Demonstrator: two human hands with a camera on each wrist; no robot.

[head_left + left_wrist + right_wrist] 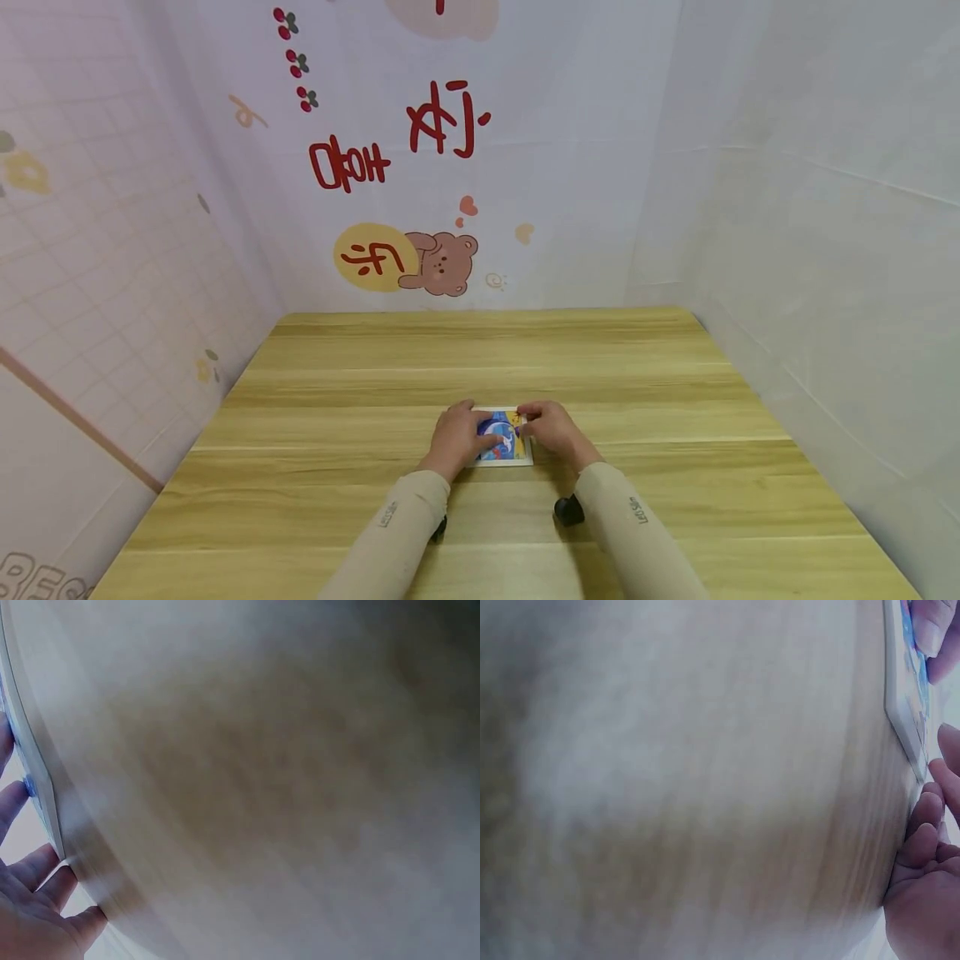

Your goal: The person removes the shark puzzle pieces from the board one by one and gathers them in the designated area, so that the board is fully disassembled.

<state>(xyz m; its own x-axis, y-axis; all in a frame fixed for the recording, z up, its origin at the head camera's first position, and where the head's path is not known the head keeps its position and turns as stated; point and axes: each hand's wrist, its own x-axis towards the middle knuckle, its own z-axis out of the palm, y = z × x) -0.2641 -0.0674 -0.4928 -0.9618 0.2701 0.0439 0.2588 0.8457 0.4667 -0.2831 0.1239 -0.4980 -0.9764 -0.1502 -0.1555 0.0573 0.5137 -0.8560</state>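
Note:
A flat board with a colourful sea picture (pixel 497 450) and a white border lies on the table in the head view. My left hand (pixel 454 433) rests over its left side, fingers spread and the thumb reaching across the picture. In the left wrist view, several fingers of the left hand (pixel 45 900) stand along the board's edge (pixel 46 799). At the upper right corner is my right hand (pixel 553 429), its index finger and thumb apart. The right wrist view has the right hand (pixel 930 892) with fingertips right at the board's corner (pixel 907 742) and other fingers loosely bent.
The wood-grain table (pixel 360 367) spreads around the board on all sides. Behind it hangs a white wall covering (pixel 585 167) printed with a bear and red characters. Dark wrist devices (pixel 568 511) sit under the pale sleeves (pixel 630 525).

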